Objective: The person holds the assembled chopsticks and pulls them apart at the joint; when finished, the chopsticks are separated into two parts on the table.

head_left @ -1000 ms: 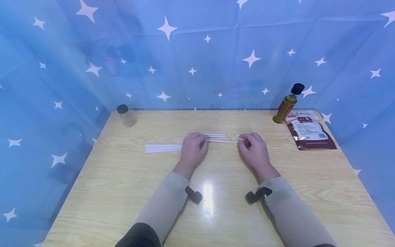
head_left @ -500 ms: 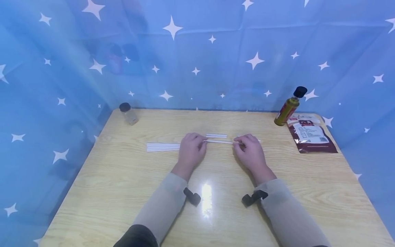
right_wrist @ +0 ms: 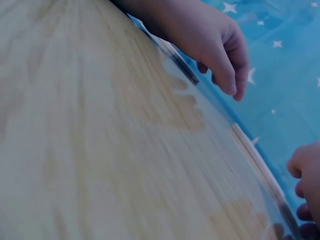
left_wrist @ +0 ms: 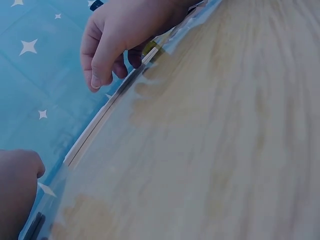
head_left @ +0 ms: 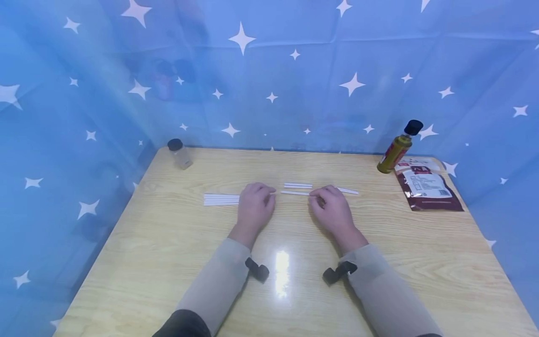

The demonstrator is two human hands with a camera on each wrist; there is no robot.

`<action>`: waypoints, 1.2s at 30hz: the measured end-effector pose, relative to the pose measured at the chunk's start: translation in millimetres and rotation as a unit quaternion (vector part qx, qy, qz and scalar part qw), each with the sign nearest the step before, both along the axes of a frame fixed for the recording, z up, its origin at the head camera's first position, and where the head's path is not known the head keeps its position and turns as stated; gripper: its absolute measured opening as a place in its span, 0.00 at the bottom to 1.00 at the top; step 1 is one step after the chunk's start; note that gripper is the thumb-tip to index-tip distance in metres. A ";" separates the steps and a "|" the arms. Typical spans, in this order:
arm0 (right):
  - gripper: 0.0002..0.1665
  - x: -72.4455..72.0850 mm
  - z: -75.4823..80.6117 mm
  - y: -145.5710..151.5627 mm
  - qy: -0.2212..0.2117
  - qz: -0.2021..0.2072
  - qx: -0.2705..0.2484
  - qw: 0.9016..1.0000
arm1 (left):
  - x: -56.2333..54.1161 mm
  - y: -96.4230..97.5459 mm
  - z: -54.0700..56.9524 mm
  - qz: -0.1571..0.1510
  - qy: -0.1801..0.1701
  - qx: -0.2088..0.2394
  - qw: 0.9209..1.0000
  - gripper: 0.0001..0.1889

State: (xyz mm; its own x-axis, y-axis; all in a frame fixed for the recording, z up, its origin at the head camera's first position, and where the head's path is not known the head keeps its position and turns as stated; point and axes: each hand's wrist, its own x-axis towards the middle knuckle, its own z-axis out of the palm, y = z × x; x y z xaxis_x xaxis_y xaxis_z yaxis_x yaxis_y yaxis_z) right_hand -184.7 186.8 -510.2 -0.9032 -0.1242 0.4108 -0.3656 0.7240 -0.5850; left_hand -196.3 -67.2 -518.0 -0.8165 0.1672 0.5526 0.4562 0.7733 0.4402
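Observation:
Thin white sticks lie on the table in the head view. My left hand (head_left: 255, 206) is at the right end of a group of sticks (head_left: 220, 200), loosely bent. A small gap parts its fingertips from a single stick (head_left: 294, 193). My right hand (head_left: 332, 213) is at this stick's other end, where contact cannot be told. Just behind lies a short pair of sticks (head_left: 298, 185); another stick (head_left: 348, 191) shows beyond my right hand. In the left wrist view, my right hand (left_wrist: 117, 45) has nothing visible between thumb and forefinger. My left hand (right_wrist: 215, 50) looks likewise in the right wrist view.
A clear jar (head_left: 182, 158) with a black lid stands at the table's back left. At the back right are a yellow-green bottle (head_left: 395, 152) with a black cap and a dark red and white pouch (head_left: 427, 185). A starry blue curtain (head_left: 269, 70) hangs behind.
My right hand has moved left, uncovering more of the stick beyond it. My left hand has shifted left, and a gap now shows between its fingertips and the middle stick.

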 end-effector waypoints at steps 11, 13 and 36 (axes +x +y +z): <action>0.09 -5.2 -2.5 -30.9 -0.036 0.024 -0.003 0.999 | 2.7 -21.5 -6.6 0.028 -0.013 -0.001 1.000 0.09; 0.09 -7.7 -2.2 -38.3 -0.030 0.031 -0.004 0.999 | 2.9 -25.2 -6.9 0.035 -0.012 0.002 0.999 0.10; 0.12 -39.1 0.6 -106.3 -0.072 0.069 0.026 0.995 | -4.2 -31.0 -4.8 0.106 -0.144 -0.074 0.981 0.16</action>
